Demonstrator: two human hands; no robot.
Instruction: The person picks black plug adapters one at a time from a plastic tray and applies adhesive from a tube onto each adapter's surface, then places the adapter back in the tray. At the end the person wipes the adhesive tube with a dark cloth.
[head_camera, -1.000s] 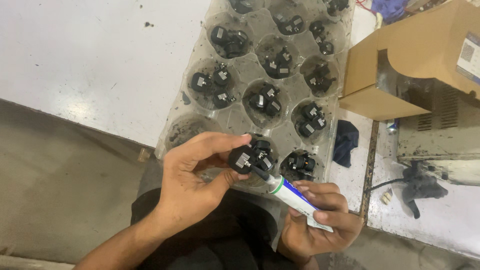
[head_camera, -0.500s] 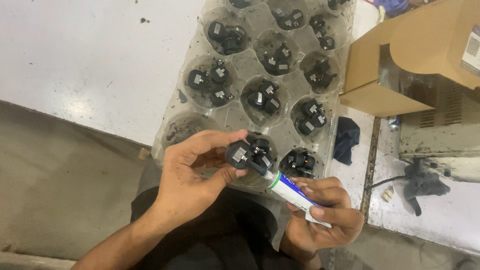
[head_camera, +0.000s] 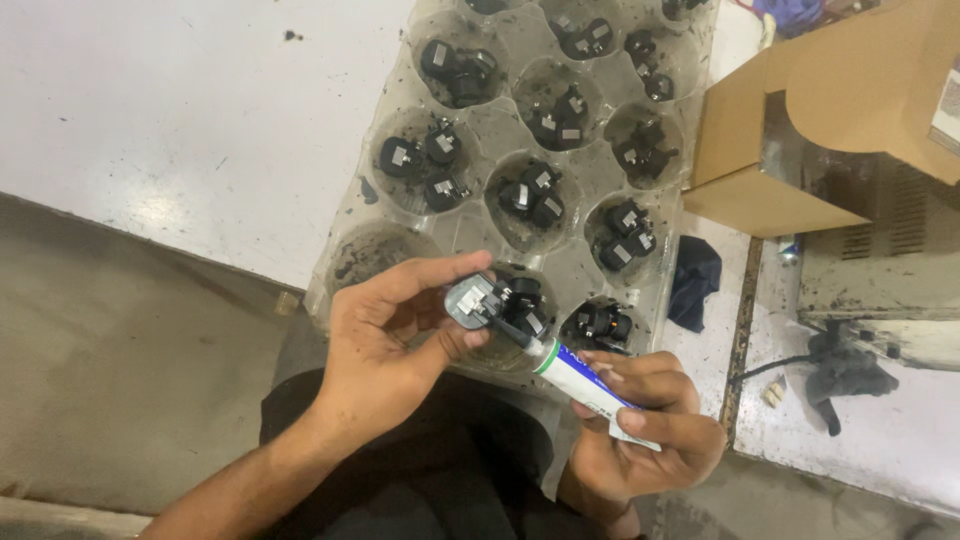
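My left hand (head_camera: 385, 345) pinches a small black part with a grey metal face (head_camera: 470, 300) between thumb and fingers, just above the near edge of a clear plastic cup tray (head_camera: 500, 120). My right hand (head_camera: 640, 440) grips a white tube with blue and green print (head_camera: 590, 385); its dark nozzle touches the part's right side. The tray's round cups hold several similar black parts (head_camera: 530, 192). One cup at the near left (head_camera: 365, 255) shows only dark residue.
The tray lies on a white, scuffed table (head_camera: 170, 120). A cardboard box (head_camera: 810, 110) stands to the right, with a dark cloth (head_camera: 695, 280) below it and a grimy metal unit (head_camera: 880, 260) with a black cable beyond. Grey floor lies at the left.
My left hand has turned the black part so its grey face shows and drawn it slightly left. The tube's nozzle stays against the part.
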